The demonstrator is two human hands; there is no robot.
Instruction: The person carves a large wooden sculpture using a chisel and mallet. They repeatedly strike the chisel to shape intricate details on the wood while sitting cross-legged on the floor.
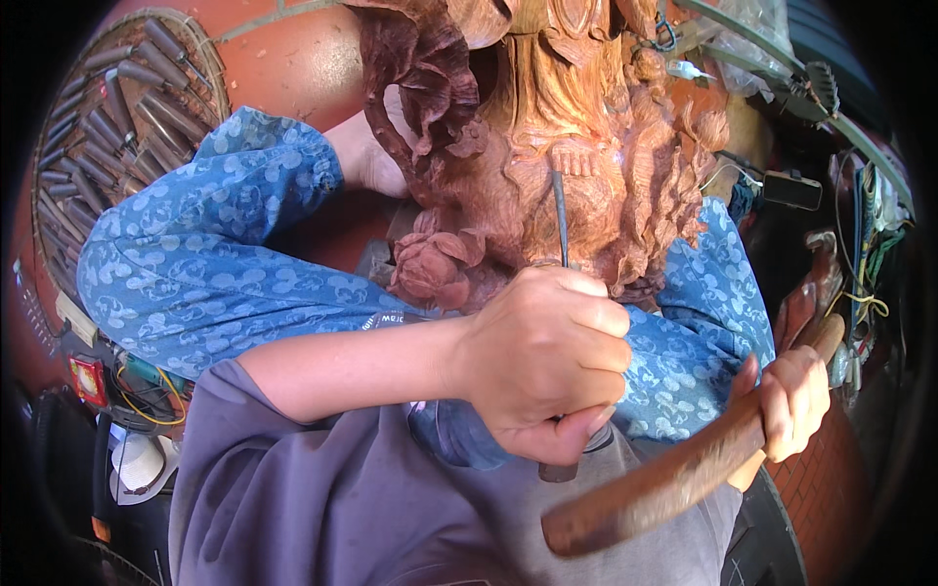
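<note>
A large reddish-brown wood carving [547, 127] with flowers and a figure's feet rests between my knees, which are covered by blue patterned trousers [205, 264]. My left hand [547, 361] is closed around a metal chisel [561, 220] whose thin blade points up into the carving just below the carved feet. My right hand [791, 400] grips a long brown wooden mallet [664, 483], held low to the right of the chisel's butt end.
A round woven basket [117, 117] holding several carving chisels stands at the upper left on the red floor. Cables and a small red device [88, 379] lie at the left. Tools, cords and a dark phone-like object [793, 190] clutter the right side.
</note>
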